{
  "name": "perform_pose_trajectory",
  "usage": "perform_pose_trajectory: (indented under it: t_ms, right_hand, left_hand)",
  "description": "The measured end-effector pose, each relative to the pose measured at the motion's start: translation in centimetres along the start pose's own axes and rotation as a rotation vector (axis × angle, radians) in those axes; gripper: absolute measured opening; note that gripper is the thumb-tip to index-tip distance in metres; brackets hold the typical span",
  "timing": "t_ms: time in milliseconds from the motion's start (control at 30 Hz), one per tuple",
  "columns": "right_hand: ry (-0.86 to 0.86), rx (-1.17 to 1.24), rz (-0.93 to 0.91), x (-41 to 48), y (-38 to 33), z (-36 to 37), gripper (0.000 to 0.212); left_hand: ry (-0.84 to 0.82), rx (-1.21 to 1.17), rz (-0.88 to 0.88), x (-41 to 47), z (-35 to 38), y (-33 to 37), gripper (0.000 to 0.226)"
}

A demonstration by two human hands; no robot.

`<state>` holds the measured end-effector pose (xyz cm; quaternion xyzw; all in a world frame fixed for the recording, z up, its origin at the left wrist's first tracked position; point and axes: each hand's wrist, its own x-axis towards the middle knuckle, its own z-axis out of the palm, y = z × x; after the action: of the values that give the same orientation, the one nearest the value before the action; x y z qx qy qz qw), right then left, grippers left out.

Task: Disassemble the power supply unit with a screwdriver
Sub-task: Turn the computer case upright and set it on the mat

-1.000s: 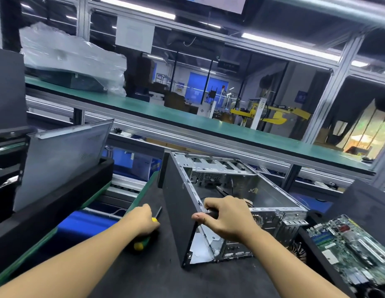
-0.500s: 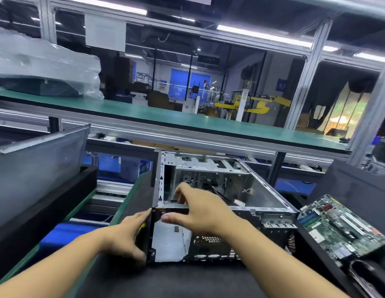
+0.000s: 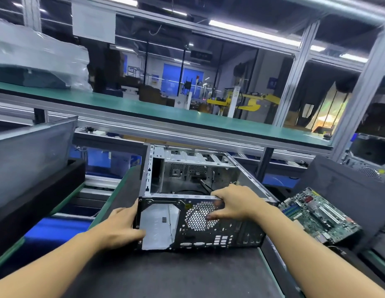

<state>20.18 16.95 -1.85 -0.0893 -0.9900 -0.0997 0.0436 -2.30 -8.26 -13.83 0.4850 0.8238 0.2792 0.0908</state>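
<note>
So the PC case (image 3: 208, 235) sits on the dark counter (image 3: 165, 276), open side up, rear panel facing the camera. Left hand (image 3: 120, 226) grips its left rear corner, fingers wrapped round the side. Right hand (image 3: 236, 203) pinches the top rear edge, thumb on the fan grille (image 3: 198, 220). Motherboard (image 3: 316, 216) lies just to the right.

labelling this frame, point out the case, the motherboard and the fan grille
case (image 3: 247, 233), head view, black rear panel
motherboard (image 3: 316, 214), head view, middle of the green board
fan grille (image 3: 194, 221), head view, centre of the hex mesh
</note>
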Motion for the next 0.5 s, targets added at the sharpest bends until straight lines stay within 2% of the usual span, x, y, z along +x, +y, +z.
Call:
perform_pose_trajectory:
  t_ms: [67, 133, 267, 367, 500]
  right_hand:
    - [0.040, -0.009, 0.002, 0.0, 0.0, 0.2, 0.059]
    - [0.059, 0.005, 0.006, 0.0, 0.0, 0.2, 0.061]
    - [0.082, 0.045, 0.019, 0.2, -0.3, 0.0, 0.061]
    - [0.133, 0.048, 0.040, 0.6, -0.4, -0.8, 0.065]
    - [0.141, 0.133, 0.083, 1.1, -0.3, -3.0, 0.065]
  left_hand:
    - [0.013, 0.037, 0.038, -0.2, 0.1, 0.2, 0.032]
    - [0.009, 0.054, 0.052, -0.3, 0.1, 0.2, 0.037]
    - [0.090, 0.071, 0.011, -0.2, 0.4, 0.3, 0.026]
    - [0.170, -0.073, -0.074, -0.1, 0.1, 0.4, 0.052]
    - [0.283, -0.170, -0.170, 1.1, -2.3, 2.0, 0.053]
